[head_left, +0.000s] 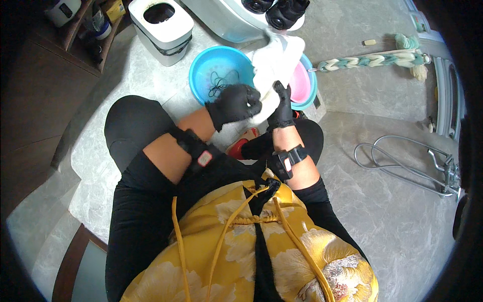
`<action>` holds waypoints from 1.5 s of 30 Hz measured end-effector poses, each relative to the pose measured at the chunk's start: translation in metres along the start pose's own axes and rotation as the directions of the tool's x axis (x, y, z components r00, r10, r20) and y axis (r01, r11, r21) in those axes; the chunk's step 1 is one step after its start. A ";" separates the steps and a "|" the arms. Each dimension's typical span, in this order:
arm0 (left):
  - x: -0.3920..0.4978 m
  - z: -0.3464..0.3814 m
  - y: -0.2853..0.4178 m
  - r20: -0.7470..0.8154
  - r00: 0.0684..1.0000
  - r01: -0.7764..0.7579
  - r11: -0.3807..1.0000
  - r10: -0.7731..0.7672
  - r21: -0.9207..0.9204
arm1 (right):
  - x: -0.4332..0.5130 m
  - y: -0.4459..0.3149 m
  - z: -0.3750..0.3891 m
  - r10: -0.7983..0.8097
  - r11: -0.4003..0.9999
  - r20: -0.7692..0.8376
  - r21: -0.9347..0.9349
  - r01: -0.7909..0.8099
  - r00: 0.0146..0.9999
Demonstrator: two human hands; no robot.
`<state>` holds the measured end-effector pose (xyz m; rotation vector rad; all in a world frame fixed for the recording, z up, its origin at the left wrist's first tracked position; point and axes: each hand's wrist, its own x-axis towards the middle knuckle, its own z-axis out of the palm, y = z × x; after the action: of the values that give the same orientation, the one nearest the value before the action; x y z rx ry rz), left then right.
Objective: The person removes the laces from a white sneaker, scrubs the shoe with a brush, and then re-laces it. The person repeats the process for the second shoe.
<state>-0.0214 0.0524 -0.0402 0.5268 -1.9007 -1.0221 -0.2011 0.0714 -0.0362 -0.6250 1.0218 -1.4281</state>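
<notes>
Both my hands wear black gloves. My left hand [239, 102] is closed on the lower end of a white cloth item [273, 62], in front of a blue plastic basin [196, 66] with thin black cords [220, 83] inside. My right hand [282, 107] grips the same white item from its right side. The item's upper part is raised and slightly blurred over the gap between the basins. Behind it, partly hidden, a pink basin [300, 83] sits inside a second blue basin [312, 99].
A white bin [162, 41] stands at the upper left beside an open wooden shelf [77, 30]. Black shoes [285, 14] rest on a white fixture [226, 19]. At right are a braided hanging strap [373, 61] and a shower hose [400, 170] on the tiled wall.
</notes>
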 end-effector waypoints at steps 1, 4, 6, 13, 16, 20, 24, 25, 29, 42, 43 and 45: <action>-0.003 0.003 0.002 0.090 0.996 0.019 0.997 -0.012 -0.070 | 0.001 -0.004 -0.002 -0.027 0.996 -0.037 -0.081 0.024 0.999; -0.004 -0.002 -0.016 0.043 0.973 0.233 0.961 -0.229 -0.152 | -0.001 -0.017 -0.013 0.088 0.959 0.046 0.266 -0.097 0.995; -0.003 -0.009 -0.035 0.008 0.919 0.389 0.907 -0.393 -0.161 | -0.008 -0.021 -0.019 -0.001 0.950 0.063 0.313 -0.019 0.998; -0.006 0.012 -0.041 0.070 0.908 0.416 0.873 -0.412 -0.256 | -0.020 -0.010 -0.010 0.128 0.898 0.160 0.400 -0.182 0.979; -0.002 0.004 -0.032 0.172 0.880 0.436 0.897 -0.443 0.076 | -0.018 -0.007 -0.003 0.139 0.938 0.104 0.306 -0.164 0.985; -0.003 -0.001 -0.029 0.173 0.924 0.349 0.937 -0.340 -0.023 | -0.019 -0.007 0.001 0.137 0.963 0.096 0.221 -0.156 0.986; -0.003 -0.006 -0.037 0.265 0.921 0.304 0.952 -0.285 -0.031 | -0.023 -0.007 0.004 0.168 0.914 0.178 0.339 -0.221 0.969; -0.003 -0.008 -0.038 0.298 0.909 0.310 0.951 -0.293 -0.011 | -0.023 -0.008 0.006 0.151 0.921 0.194 0.328 -0.209 0.969; -0.004 -0.019 -0.037 0.201 0.918 0.344 0.939 -0.342 0.026 | -0.023 -0.012 0.010 0.100 0.749 0.482 0.539 -0.385 0.870; 0.001 -0.020 -0.049 -0.047 0.834 0.535 0.826 -0.550 -0.179 | -0.029 -0.037 -0.032 0.127 0.868 0.096 0.470 -0.157 0.987; 0.005 -0.018 -0.050 -0.071 0.848 0.511 0.846 -0.525 -0.150 | -0.031 -0.037 -0.029 0.113 0.853 0.140 0.493 -0.168 0.984; 0.012 -0.014 -0.053 -0.164 0.891 0.410 0.905 -0.424 -0.112 | -0.038 -0.038 -0.020 0.164 0.822 0.090 0.539 -0.186 0.982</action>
<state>-0.0177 0.0079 -0.0739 0.9834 -1.6100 -1.2641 -0.2320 0.1093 -0.0056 -0.1312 0.5727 -1.4462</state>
